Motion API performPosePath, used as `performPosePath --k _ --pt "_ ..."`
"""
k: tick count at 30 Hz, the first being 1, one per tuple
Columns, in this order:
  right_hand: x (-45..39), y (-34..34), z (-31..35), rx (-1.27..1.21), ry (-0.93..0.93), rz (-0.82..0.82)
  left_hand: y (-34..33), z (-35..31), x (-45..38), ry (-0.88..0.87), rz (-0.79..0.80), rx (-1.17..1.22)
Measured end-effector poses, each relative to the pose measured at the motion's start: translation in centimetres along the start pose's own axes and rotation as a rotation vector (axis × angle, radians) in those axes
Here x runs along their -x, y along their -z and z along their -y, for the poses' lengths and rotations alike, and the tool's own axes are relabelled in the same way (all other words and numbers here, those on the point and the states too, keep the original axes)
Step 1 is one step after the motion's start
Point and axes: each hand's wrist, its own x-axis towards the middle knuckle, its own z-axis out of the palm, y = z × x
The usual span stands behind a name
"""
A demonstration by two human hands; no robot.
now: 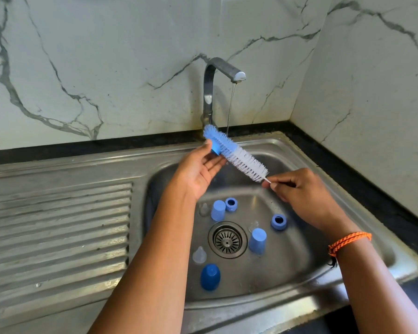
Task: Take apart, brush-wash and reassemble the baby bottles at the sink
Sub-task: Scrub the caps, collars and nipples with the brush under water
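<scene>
My right hand point(299, 191) pinches the thin handle of a blue-and-white bottle brush point(237, 154) held above the sink basin. My left hand point(199, 168) holds a small blue ring point(216, 148) at its fingertips, and the brush's blue bristles lie against it. In the basin lie two light-blue caps point(218, 210) point(258, 240), a dark-blue cap point(210, 277), two blue screw rings point(231, 204) point(278, 222) and clear teats point(199, 254) point(253, 226) point(204, 209). No bottle body is in view.
The tap point(221, 75) runs a thin stream of water into the steel sink point(297, 251), just right of the brush tip. The drain strainer point(227, 240) sits mid-basin. A ribbed drainboard point(58, 227) lies left. Marble walls close off the back and right.
</scene>
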Motion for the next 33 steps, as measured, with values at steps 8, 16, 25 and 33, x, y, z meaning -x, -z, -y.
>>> performPosePath --k 8,16,25,33 --pt "0.0 -0.9 0.8 0.047 0.021 -0.075 -0.8 1.1 0.3 0.090 0.090 -0.156" --pt "0.1 0.0 0.7 0.036 0.039 -0.103 0.2 -0.1 0.0 -0.041 -0.074 0.110" --pt "0.5 0.0 0.9 0.117 0.112 -0.027 0.4 -0.2 -0.4 -0.040 -0.161 0.175" --pt "0.8 0.3 0.9 0.249 0.090 0.056 0.3 -0.1 -0.5 -0.041 -0.219 0.171"
